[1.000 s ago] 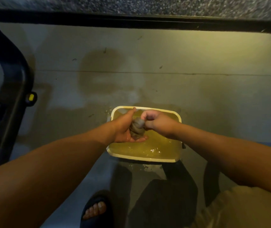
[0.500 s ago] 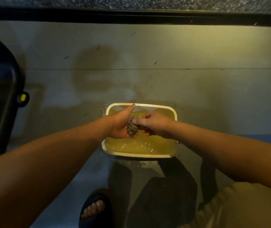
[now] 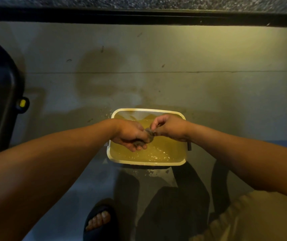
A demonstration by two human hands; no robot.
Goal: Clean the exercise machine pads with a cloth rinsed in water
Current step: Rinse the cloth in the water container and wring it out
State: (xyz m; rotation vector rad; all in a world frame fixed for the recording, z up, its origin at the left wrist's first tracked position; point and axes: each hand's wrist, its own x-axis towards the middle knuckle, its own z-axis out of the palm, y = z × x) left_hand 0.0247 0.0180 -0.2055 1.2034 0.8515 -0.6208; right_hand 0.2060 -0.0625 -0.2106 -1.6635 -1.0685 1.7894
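Note:
A white rectangular tub of yellowish water sits on the concrete floor in front of me. Above the water I hold a small grey wet cloth, bunched and twisted between both hands. My left hand grips its lower end, with fingers curled under it just over the water. My right hand pinches the upper end with fingers and thumb. Most of the cloth is hidden inside the two hands.
A black machine frame with a yellow knob stands at the left edge. My sandalled foot is at the bottom, near the tub. A dark ledge runs across the far side. Water splashes spot the floor around the tub.
The left hand has turned palm-down and lower over the water. The right hand has lifted and rotated, twisting the cloth, which now shows less between the hands.

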